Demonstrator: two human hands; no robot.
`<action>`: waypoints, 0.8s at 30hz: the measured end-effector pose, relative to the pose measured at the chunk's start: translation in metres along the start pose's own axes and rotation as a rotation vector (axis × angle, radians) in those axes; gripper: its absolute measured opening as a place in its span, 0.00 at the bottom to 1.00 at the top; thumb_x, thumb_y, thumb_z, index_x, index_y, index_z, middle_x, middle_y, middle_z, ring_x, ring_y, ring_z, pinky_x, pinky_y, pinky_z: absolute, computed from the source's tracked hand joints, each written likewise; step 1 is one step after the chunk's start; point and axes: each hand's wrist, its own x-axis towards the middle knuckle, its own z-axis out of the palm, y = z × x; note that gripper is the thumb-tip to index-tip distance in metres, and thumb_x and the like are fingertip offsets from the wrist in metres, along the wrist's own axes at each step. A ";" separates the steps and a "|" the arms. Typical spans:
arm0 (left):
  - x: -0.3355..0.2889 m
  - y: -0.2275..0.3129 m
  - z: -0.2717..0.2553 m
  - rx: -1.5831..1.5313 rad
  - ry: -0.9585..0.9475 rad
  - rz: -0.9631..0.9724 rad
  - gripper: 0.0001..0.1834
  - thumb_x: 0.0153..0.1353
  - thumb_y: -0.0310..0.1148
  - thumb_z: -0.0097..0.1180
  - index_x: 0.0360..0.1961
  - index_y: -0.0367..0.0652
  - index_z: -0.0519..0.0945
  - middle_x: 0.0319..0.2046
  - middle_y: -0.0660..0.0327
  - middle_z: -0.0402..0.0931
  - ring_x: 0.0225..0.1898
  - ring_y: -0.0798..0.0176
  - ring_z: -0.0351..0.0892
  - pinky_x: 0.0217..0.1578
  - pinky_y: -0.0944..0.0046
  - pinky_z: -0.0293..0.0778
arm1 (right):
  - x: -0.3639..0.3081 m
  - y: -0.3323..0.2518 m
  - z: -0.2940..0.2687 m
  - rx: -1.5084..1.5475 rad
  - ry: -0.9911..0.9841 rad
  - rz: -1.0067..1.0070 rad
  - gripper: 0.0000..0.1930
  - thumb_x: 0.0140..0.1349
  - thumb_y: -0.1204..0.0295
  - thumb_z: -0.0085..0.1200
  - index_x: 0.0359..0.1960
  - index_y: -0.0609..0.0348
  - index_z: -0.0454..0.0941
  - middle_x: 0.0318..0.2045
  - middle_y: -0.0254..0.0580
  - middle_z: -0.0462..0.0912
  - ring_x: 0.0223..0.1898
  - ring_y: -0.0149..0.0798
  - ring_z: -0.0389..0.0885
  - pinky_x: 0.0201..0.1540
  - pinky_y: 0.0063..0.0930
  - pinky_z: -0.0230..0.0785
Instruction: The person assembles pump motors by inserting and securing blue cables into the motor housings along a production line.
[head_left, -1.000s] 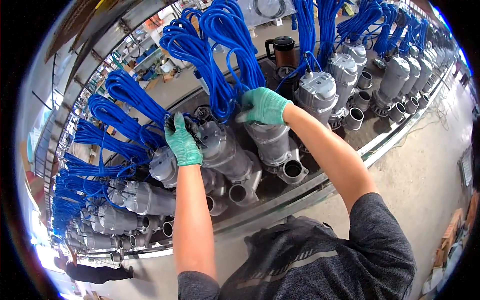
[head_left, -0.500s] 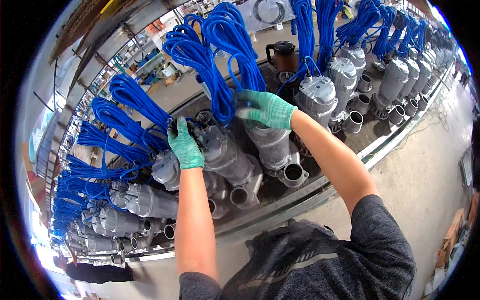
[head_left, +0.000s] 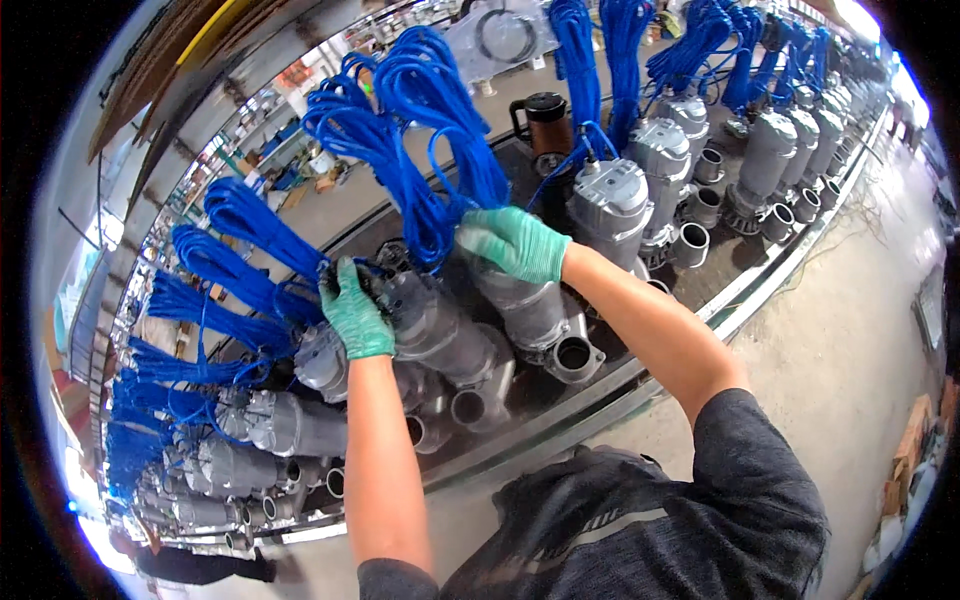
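Note:
My left hand (head_left: 358, 315), in a green knit glove, is closed round a dark part by the top of a grey metal pump (head_left: 435, 325); the part itself is too dark to name. My right hand (head_left: 515, 243), gloved alike, is over the top of the pump (head_left: 525, 305) to the right. Its fingers are blurred beside the lower end of a blue cable bundle (head_left: 475, 165), so their grip is unclear. Another looped blue cable bundle (head_left: 385, 150) hangs between my hands. Left of my left hand lies a further blue cable bundle (head_left: 260, 230).
Several more grey pumps (head_left: 610, 200) with blue cables line the bench both ways, their round outlets facing me. A brown jug with a black handle (head_left: 548, 122) stands behind them. The bench's metal edge (head_left: 560, 420) runs before me. Another person (head_left: 200, 565) is at the lower left.
The view has shifted, so the pumps sit lower and further left in the picture. My right hand's fingers have shifted slightly at the pump top; my left hand stays at its place.

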 end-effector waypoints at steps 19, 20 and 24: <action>0.007 -0.006 -0.008 0.045 0.026 0.031 0.12 0.68 0.39 0.64 0.47 0.47 0.79 0.34 0.66 0.80 0.25 0.67 0.79 0.20 0.66 0.74 | 0.041 -0.034 0.040 -0.495 0.176 0.232 0.16 0.67 0.66 0.51 0.50 0.66 0.75 0.38 0.58 0.86 0.40 0.56 0.87 0.43 0.48 0.78; 0.008 -0.006 -0.010 0.044 0.025 0.024 0.12 0.67 0.38 0.64 0.47 0.47 0.78 0.34 0.66 0.80 0.26 0.67 0.79 0.21 0.66 0.75 | 0.041 -0.035 0.040 -0.545 0.204 0.175 0.16 0.67 0.68 0.50 0.51 0.66 0.75 0.38 0.56 0.87 0.40 0.56 0.87 0.43 0.49 0.78; 0.010 -0.008 -0.015 0.065 -0.001 -0.027 0.18 0.65 0.40 0.67 0.51 0.45 0.78 0.39 0.64 0.80 0.34 0.64 0.80 0.32 0.62 0.78 | 0.034 -0.041 0.028 -0.430 0.099 0.236 0.17 0.68 0.63 0.52 0.49 0.64 0.78 0.40 0.55 0.86 0.43 0.60 0.85 0.47 0.50 0.77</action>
